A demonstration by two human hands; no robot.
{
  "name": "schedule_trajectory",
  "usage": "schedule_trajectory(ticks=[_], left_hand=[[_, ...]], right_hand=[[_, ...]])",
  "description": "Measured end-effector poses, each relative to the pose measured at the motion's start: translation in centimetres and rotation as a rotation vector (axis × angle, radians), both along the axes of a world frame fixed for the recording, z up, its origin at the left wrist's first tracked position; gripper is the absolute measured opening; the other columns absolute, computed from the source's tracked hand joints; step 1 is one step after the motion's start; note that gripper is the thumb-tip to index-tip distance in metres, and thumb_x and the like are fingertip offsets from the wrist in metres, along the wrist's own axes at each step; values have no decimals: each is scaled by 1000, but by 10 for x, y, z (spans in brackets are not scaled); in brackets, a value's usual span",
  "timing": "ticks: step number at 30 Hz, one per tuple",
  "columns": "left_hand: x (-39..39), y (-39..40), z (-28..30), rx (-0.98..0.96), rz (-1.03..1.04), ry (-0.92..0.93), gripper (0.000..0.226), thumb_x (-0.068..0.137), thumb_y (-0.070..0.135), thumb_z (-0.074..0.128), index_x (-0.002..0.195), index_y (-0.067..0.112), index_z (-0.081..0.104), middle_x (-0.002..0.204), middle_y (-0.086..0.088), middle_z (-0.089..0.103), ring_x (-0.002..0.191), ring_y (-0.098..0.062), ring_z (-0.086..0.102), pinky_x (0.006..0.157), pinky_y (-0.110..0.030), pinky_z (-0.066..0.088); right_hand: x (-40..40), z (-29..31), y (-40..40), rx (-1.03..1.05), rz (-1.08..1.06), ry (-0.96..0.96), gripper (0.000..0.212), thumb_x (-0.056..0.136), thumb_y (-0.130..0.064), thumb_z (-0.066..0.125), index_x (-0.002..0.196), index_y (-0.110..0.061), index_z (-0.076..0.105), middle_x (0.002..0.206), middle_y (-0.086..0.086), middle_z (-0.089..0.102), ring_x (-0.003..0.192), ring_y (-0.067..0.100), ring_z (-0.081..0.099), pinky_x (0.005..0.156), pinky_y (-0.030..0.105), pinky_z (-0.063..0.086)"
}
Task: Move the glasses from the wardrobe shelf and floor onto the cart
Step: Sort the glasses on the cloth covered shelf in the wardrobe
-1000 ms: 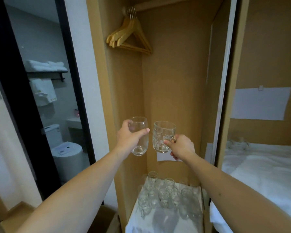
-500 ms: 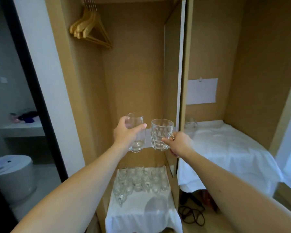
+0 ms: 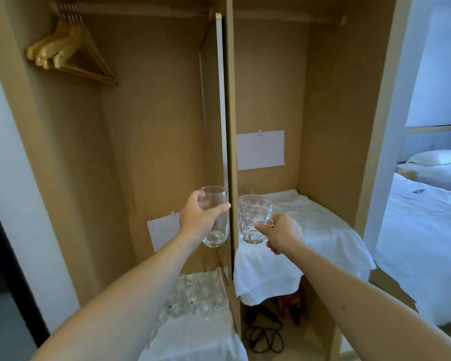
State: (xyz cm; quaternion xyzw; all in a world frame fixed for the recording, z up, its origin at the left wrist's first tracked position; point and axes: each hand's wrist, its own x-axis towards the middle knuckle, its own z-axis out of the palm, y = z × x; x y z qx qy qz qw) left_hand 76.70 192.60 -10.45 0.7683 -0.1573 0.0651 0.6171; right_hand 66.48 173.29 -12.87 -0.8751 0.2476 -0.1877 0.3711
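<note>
With the left hand (image 3: 198,220) gripping a tumbler (image 3: 215,217) and the right hand (image 3: 281,234) a mug (image 3: 253,217), keep them apart toward twelve o'clock.

- One head-worn view, looking forward and slightly down into the open wardrobe (image 3: 331,113) from close in front.
- Both forearms reach in from the bottom edge.
- The divider panel (image 3: 231,105) runs down mid-frame; a bed (image 3: 427,230) borders the right edge.

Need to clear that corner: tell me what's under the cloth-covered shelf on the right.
Under the shelf: a tangled black cable on the floor and something red. The hanging cloth hides whatever lies further back.
</note>
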Motion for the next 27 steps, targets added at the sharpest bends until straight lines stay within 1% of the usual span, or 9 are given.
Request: schedule_trajectory(ticks=[3,4,8,11,14,17,21,23,27], left_hand=[[0,-35,-3,-8,-21,17,83,46,68,83,117,37,51,105,16,62,96,-4,60,70,-27,48],[0,-45,-4,-10,-27,22,82,46,68,83,115,38,50,105,16,62,96,-3,59,68,-25,46],[4,-92,-13,-23,-29,46,84,50,64,86,120,33,52,111,13,64,100,-6,61,77,-33,54],[5,-125,-21,-16,-6,52,78,53,60,87,117,33,52,113,9,63,104,-12,62,87,-38,55],[5,-158,-26,-33,20,50,77,60,50,91,123,29,52,119,6,59,110,-16,59,91,-36,53],[6,-191,-32,-59,11,66,77,61,46,92,124,28,50,119,6,57,112,-15,58,92,-35,51],[6,-220,-44,-16,46,89,86,52,57,89,124,30,51,116,10,56,107,-11,57,92,-37,53],[9,-231,-51,4,51,106,88,51,59,89,125,31,50,117,9,57,109,-12,58,92,-37,53],[17,-247,-63,45,73,129,78,49,60,88,112,41,48,109,12,58,101,-3,57,74,-24,45]], right_hand=[[-3,-5,-34,27,-18,7,39,90,-46,70,69,-18,51,47,1,64,42,18,63,55,37,60],[-3,-6,-44,36,-20,18,38,90,-45,70,70,-18,53,46,1,64,41,19,62,53,36,59],[1,-9,-92,40,-8,51,32,90,-44,68,75,-18,59,47,1,65,40,19,62,55,36,60],[2,-14,-125,28,-7,62,36,90,-46,68,71,-19,55,49,1,66,40,17,62,54,33,59],[3,-19,-155,47,1,75,34,91,-45,68,74,-17,59,51,3,67,40,17,62,53,33,60],[4,-25,-186,56,6,95,35,91,-45,69,79,-13,60,55,5,68,41,17,60,54,34,59],[7,-34,-217,121,19,104,35,92,-41,70,79,-12,56,68,15,73,47,22,60,59,41,61],[10,-39,-228,178,33,105,33,93,-37,70,83,-9,56,69,18,71,51,25,59,57,39,58],[20,-52,-243,304,53,114,32,95,-27,69,82,-8,46,68,17,55,49,24,48,47,31,42]])
